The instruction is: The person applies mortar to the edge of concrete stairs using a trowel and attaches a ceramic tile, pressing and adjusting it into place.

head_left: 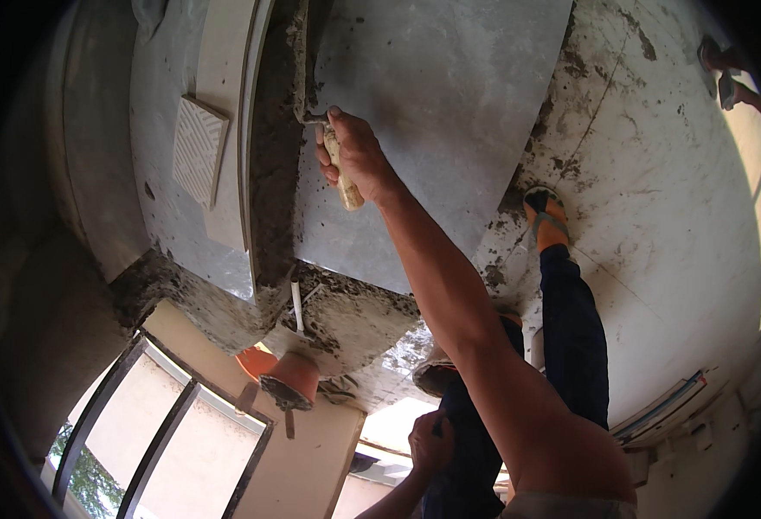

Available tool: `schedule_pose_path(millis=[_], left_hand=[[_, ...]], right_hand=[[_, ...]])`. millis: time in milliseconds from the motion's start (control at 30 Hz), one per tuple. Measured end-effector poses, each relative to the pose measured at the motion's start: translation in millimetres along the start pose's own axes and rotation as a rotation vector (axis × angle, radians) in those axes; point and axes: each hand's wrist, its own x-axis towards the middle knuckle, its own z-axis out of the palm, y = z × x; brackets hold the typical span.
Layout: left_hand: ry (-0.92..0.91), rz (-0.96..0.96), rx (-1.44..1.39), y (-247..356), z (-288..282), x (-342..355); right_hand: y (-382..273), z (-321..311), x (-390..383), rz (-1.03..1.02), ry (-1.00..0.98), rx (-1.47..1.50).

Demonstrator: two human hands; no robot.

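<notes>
My right hand (354, 156) grips the pale wooden handle of a trowel (346, 186). Its mortar-smeared blade points away from me, seen nearly edge-on in the dark gap beside a large grey slab (423, 130). Left of that gap stand grey panels and a pale board (224, 112), with a small ridged tile piece (199, 147) against it. Down by my dark trousers, my left hand (432, 441) is closed; a bit of something dark shows at its fingers, too small to name.
An orange bucket (291, 378) stands at lower left, near a pale rod (297, 304). Mortar crumbs litter the light floor (648, 208) on the right. My sandaled foot (546, 212) rests by the slab's edge. Another person's feet (726, 82) appear at far right. A barred window (164, 424) is lower left.
</notes>
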Motion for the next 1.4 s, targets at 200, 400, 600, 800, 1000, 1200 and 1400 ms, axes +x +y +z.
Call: schedule_pose_path(millis=[200,400,600,800,1000,1200,1400], left_hand=[[-0.010,0.018,0.013,15,-4,6],[0.003,0.028,0.025,11,1,-1],[-0.004,0.031,0.042,13,1,3],[-0.016,0.017,0.077,20,1,0],[-0.010,0.041,0.043,23,3,-1],[-0.031,0.064,0.060,29,2,0],[0.004,0.046,0.052,26,10,-16]], right_hand=[[22,7,31,-0.366,0.167,-0.448],[63,-13,-40,-0.250,0.133,-0.678],[-19,-9,28,-0.125,0.165,-0.152],[-24,5,46,-0.084,0.002,-0.186],[23,0,37,-0.487,0.176,-0.629],[77,-3,-52,-0.277,0.079,-0.679],[-2,11,-29,0.039,0.281,-0.278]])
